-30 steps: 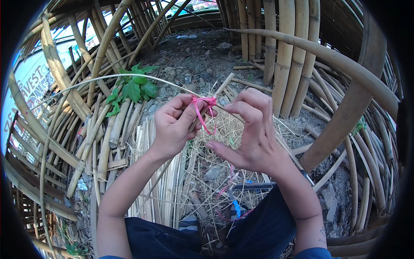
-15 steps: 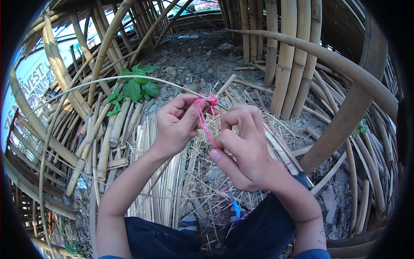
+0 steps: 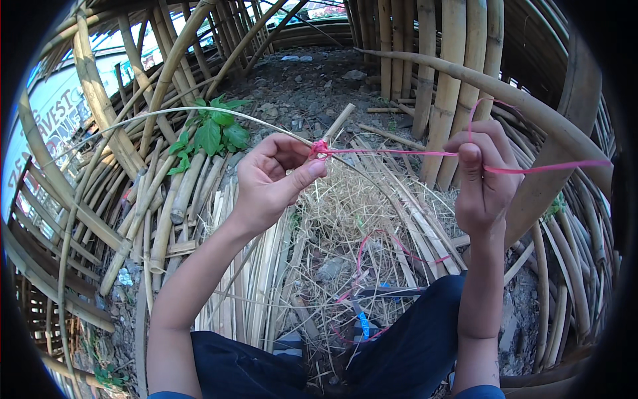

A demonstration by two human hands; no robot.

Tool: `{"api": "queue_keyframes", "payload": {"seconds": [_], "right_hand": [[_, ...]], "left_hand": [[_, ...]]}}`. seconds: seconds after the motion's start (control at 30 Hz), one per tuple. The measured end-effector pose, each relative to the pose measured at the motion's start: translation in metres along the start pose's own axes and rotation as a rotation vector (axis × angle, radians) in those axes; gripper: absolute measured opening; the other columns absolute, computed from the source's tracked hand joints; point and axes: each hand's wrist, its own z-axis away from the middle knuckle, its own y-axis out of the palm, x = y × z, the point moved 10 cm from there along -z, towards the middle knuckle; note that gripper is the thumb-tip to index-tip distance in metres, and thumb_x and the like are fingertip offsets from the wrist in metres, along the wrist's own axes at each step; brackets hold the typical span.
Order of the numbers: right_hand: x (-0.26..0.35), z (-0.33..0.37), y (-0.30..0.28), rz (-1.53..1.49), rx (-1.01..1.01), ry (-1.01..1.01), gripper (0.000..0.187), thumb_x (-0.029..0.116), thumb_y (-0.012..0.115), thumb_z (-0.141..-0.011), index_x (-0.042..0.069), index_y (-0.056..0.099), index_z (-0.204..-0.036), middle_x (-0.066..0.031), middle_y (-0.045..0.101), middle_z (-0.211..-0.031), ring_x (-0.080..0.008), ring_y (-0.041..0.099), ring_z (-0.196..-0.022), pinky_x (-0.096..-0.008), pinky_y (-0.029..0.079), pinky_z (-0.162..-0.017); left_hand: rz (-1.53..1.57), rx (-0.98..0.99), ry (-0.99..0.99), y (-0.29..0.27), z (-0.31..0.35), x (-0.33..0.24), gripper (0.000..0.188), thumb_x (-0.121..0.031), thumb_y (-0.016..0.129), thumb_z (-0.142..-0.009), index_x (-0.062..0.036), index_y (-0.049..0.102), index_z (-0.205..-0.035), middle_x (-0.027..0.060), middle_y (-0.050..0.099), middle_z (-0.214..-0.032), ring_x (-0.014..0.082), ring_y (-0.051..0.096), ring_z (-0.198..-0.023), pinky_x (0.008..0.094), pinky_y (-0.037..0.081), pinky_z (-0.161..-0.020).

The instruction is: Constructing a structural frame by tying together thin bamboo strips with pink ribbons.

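My left hand (image 3: 266, 186) pinches a long, thin bamboo strip (image 3: 229, 114) between thumb and fingers, where a pink knot (image 3: 319, 147) is wound round it. The strip arches away to the left, and its other end slopes down to the right. From the knot a pink plastic string (image 3: 392, 152) runs taut across to my right hand (image 3: 485, 176), whose closed fingers grip it. The string's loose ends stick out above and to the right of that fist. Fingers partly cover the knot.
Split bamboo slats (image 3: 249, 286) and straw shavings (image 3: 352, 199) lie before my knees. A dark blade (image 3: 392, 292) and a blue-wrapped handle (image 3: 363, 322) rest between my legs. A thick bent bamboo pole (image 3: 518, 93) crosses the right side, near upright posts (image 3: 446, 86). A leafy plant (image 3: 211, 133) grows left.
My right hand has pulled away from the knot, out to the right and upward, drawing the pink loop into a straight line. My left hand stays almost in place on the strip.
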Motion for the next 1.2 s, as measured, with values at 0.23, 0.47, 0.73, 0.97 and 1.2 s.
{"api": "queue_keyframes", "payload": {"seconds": [0.23, 0.47, 0.73, 0.97, 1.2], "right_hand": [[-0.007, 0.006, 0.006, 0.281, 0.082, -0.163, 0.012, 0.012, 0.079, -0.067, 0.008, 0.067, -0.067, -0.0009, 0.05, -0.054, -0.0159, 0.044, -0.048, -0.0297, 0.032, -0.045], [-0.009, 0.005, -0.013, -0.005, 0.009, 0.019, 0.016, 0.011, 0.077, -0.074, 0.005, 0.066, -0.065, -0.0013, 0.051, -0.053, -0.0096, 0.041, -0.047, -0.0253, 0.029, -0.045], [0.035, -0.014, 0.056, -0.959, 0.365, 0.588, 0.029, 0.024, 0.061, -0.094, -0.004, 0.067, -0.087, -0.0063, 0.067, -0.076, -0.0046, 0.052, -0.062, -0.0195, 0.038, -0.056], [0.085, -0.073, 0.107, -0.907, 0.626, 0.459, 0.032, 0.01, 0.057, -0.086, -0.006, 0.059, -0.058, -0.0078, 0.05, -0.048, -0.0093, 0.05, -0.046, -0.0272, 0.037, -0.043], [0.168, -0.046, 0.118, -0.636, 0.481, -0.035, 0.008, 0.003, 0.063, -0.067, -0.004, 0.061, -0.065, -0.0194, 0.061, -0.06, -0.028, 0.065, -0.056, -0.0344, 0.049, -0.044]], "left_hand": [[0.013, -0.019, -0.074, -0.008, 0.0, -0.008, 0.028, -0.009, 0.067, -0.089, 0.0001, 0.052, -0.112, 0.0113, 0.067, -0.083, 0.0013, 0.052, -0.058, 0.0154, 0.035, -0.043], [-0.091, 0.053, -0.211, 0.005, -0.003, -0.002, 0.024, -0.012, 0.06, -0.094, 0.003, 0.057, -0.113, 0.0081, 0.064, -0.078, 0.0024, 0.049, -0.055, 0.0155, 0.033, -0.044], [-0.305, 0.008, -0.144, 0.007, -0.001, 0.012, 0.017, -0.013, 0.06, -0.093, 0.0027, 0.067, -0.095, 0.0027, 0.067, -0.078, 0.002, 0.05, -0.063, 0.0197, 0.039, -0.055], [-0.476, -0.007, 0.009, 0.035, -0.004, -0.034, 0.02, -0.017, 0.06, -0.094, 0.0014, 0.068, -0.092, 0.0016, 0.064, -0.07, 0.0075, 0.055, -0.064, 0.0265, 0.043, -0.058], [-0.743, -0.256, -0.234, 0.004, 0.001, -0.036, 0.036, -0.034, 0.059, -0.095, -0.0027, 0.066, -0.078, -0.0041, 0.056, -0.061, 0.004, 0.044, -0.054, 0.0203, 0.033, -0.051]]}}
